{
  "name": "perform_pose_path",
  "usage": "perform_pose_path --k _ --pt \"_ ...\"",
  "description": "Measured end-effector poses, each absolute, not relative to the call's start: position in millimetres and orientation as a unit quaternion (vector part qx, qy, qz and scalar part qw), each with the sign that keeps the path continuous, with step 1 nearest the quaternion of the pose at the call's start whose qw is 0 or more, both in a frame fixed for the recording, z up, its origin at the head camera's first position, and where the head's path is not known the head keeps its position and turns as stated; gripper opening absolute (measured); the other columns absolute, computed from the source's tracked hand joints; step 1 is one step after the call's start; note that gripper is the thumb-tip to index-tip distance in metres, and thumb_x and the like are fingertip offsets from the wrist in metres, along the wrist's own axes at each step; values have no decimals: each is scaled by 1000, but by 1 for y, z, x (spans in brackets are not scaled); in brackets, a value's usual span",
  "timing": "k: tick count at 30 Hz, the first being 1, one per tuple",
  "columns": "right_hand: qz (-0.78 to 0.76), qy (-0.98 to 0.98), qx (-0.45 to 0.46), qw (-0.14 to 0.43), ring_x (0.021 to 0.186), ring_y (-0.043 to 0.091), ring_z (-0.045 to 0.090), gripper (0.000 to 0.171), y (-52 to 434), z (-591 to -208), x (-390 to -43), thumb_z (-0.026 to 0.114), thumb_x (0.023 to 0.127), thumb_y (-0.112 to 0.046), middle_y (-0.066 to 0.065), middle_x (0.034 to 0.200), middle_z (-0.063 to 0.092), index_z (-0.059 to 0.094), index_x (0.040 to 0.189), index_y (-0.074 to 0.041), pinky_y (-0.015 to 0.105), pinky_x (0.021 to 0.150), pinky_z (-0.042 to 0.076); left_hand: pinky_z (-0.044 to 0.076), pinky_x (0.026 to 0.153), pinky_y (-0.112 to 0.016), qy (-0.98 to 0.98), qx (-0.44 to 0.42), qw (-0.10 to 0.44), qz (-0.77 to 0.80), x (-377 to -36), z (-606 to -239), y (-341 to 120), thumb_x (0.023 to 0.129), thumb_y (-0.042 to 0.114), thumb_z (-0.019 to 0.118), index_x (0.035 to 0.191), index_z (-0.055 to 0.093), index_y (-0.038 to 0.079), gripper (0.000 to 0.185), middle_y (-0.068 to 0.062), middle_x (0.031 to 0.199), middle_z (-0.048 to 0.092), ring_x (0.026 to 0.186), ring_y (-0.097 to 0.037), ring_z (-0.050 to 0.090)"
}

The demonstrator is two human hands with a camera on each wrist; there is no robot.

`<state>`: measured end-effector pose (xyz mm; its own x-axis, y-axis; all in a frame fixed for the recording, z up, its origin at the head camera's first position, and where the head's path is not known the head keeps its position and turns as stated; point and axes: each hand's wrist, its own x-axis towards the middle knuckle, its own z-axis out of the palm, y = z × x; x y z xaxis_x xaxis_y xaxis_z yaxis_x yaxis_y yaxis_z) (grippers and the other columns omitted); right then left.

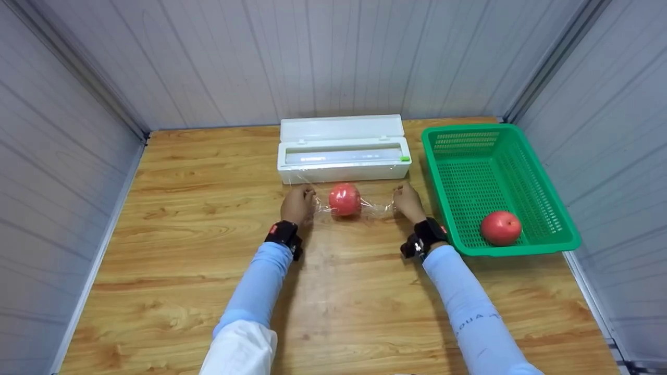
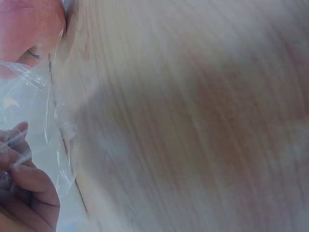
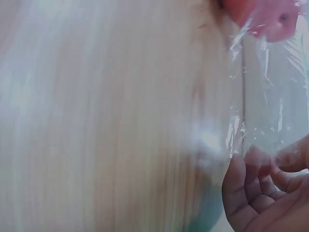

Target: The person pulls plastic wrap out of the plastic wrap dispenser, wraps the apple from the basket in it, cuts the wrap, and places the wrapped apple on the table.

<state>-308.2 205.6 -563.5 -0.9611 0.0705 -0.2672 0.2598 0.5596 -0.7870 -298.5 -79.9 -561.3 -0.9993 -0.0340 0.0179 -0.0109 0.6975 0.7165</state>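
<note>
A red apple lies on the wooden table under a sheet of clear cling film, just in front of the white film dispenser box. My left hand pinches the film's left end beside the apple. My right hand pinches the right end. In the left wrist view the curled fingers hold crinkled film below the apple. The right wrist view shows fingers gripping film, with the apple at the top.
A green plastic basket stands at the right with a second red apple inside. The dispenser's lid is up. Grey panel walls close in the table on three sides.
</note>
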Motion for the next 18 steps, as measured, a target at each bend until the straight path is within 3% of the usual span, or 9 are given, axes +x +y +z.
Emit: perform_pose_path --k 4,9,13,15,18 --pt "-578 786 153 155 67 10 50 34 207 -559 -310 36 99 -9 9 101 51 40 129 4 21 61 51 51 80 -42 -921 10 21 -390 -299 -564 -80 96 15 54 100 68 5 18 -12 97 70 89 -28 65" --pt "-661 689 223 196 67 7 51 33 210 -552 -314 39 101 -13 1 87 47 37 131 0 21 71 53 51 79 -42 -917 19 12 -399 -299 -566 -81 96 16 53 103 68 5 20 -12 94 69 86 -28 65" --pt "-691 653 249 185 69 8 53 24 215 -559 -321 43 100 -15 -1 81 52 46 121 -2 22 72 52 51 78 -42 -917 30 -1 -399 -299 -565 -83 96 16 53 103 68 4 20 -13 92 69 84 -27 64" --pt "-714 642 229 161 66 8 54 20 222 -576 -327 50 98 -15 0 78 54 52 114 -3 21 66 51 51 78 -41 -917 35 -4 -398 -299 -564 -85 96 15 54 102 68 4 20 -13 92 69 84 -27 64" --pt "-673 703 199 110 74 12 57 24 220 -578 -328 50 96 -11 8 93 60 52 118 -2 24 68 52 50 79 -41 -920 33 -3 -391 -300 -565 -87 96 16 53 101 69 4 20 -13 93 69 85 -28 64"
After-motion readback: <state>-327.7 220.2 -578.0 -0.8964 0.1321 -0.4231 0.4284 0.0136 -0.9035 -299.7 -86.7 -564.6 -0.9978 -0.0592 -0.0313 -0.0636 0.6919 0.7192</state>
